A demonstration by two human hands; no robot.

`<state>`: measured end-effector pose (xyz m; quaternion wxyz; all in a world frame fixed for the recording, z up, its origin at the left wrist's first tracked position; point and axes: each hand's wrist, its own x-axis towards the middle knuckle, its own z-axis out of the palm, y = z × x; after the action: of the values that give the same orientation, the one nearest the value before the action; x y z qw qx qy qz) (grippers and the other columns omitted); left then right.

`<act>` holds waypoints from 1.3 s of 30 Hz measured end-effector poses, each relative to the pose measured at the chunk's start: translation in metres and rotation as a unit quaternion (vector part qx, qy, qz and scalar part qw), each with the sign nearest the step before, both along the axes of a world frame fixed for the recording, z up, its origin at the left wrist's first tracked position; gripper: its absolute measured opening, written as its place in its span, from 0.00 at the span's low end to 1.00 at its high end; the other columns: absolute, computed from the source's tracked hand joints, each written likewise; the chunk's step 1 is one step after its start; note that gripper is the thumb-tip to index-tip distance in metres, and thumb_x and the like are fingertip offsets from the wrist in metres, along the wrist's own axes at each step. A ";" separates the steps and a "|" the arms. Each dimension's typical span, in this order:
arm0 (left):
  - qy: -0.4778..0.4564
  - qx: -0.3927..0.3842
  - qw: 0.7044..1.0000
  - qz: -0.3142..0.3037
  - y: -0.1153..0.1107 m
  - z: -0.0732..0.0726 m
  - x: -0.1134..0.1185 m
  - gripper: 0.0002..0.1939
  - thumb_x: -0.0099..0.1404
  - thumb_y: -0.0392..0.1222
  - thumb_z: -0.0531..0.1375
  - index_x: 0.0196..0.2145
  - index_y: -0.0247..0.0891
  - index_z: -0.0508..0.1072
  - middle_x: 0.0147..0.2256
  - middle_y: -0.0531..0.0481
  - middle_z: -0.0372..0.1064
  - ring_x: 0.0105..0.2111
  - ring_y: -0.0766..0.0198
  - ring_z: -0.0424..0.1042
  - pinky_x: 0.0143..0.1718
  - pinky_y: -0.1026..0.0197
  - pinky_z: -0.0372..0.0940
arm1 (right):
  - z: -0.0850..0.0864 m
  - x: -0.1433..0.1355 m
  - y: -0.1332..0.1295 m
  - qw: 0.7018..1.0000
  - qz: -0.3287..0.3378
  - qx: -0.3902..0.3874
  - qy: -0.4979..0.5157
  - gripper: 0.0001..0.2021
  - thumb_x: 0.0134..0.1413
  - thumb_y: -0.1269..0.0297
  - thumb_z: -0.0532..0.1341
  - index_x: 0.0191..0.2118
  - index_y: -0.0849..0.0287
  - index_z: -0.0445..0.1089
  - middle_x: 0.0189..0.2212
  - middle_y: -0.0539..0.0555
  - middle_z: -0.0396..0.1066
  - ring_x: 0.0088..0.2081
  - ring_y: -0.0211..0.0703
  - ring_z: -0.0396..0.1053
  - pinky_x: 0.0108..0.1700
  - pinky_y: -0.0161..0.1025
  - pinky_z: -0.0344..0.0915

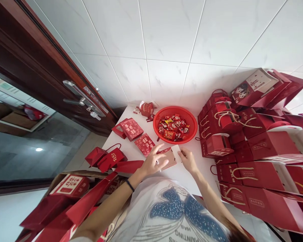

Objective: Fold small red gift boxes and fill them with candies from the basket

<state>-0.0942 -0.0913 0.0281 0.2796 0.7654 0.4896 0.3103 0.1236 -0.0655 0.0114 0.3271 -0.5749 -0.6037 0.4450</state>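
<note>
Your small box (168, 162) is over the desk (147, 127), btwn your L fingers (157, 148), spread wide at its L side (can't tell if touching), & your R fingers (183, 153), bent in w/ the white flap (176, 153) at its R end pinched. Just past it, red basket (175, 142) holds wrapped sweets (173, 126). On your L, brown carton (62, 175) has red bags (82, 188) in it.

Handled carton (168, 160) dull pink, some red; pinched card (176, 152) white. Basket (175, 110) bright red; sweets (176, 127) mostly red, some yellow. Tabletop (188, 176) white. Shirt (175, 224) white; bow print (168, 203) blue, white-speckled. Wristband (129, 186) black. Wall tiles (169, 30) white, grey veining.
</note>
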 end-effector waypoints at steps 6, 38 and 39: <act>-0.042 -0.099 0.992 0.072 0.007 -0.051 0.002 0.21 0.62 0.34 0.58 0.53 0.40 0.73 0.53 0.41 0.71 0.57 0.52 0.69 0.60 0.49 0.64 | -0.031 -0.005 0.005 1.000 0.002 -0.005 0.010 0.18 0.57 0.54 0.51 0.38 0.61 0.72 0.33 0.56 0.76 0.36 0.46 0.71 0.41 0.40 0.69; -0.042 -0.332 0.942 -0.030 0.001 -0.070 -0.028 0.53 0.52 0.48 0.70 0.70 0.41 0.51 0.70 0.42 0.48 0.69 0.47 0.47 0.68 0.49 0.47 | -0.065 0.039 -0.026 0.925 0.221 -0.042 -0.307 0.46 0.52 0.45 0.66 0.72 0.50 0.45 0.68 0.67 0.51 0.69 0.61 0.49 0.65 0.56 0.52; -0.041 -0.332 0.942 -0.025 0.002 -0.070 -0.028 0.52 0.52 0.47 0.70 0.70 0.41 0.51 0.70 0.42 0.48 0.69 0.47 0.48 0.68 0.50 0.48 | -0.066 0.039 -0.025 0.930 0.216 -0.042 -0.294 0.46 0.52 0.46 0.66 0.72 0.50 0.45 0.67 0.66 0.53 0.68 0.60 0.51 0.64 0.55 0.53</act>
<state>-0.1219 -0.0897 -0.0417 0.5454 0.6277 0.5335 0.1542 0.1622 -0.0909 -0.0546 0.0059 -0.5488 -0.7633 0.3408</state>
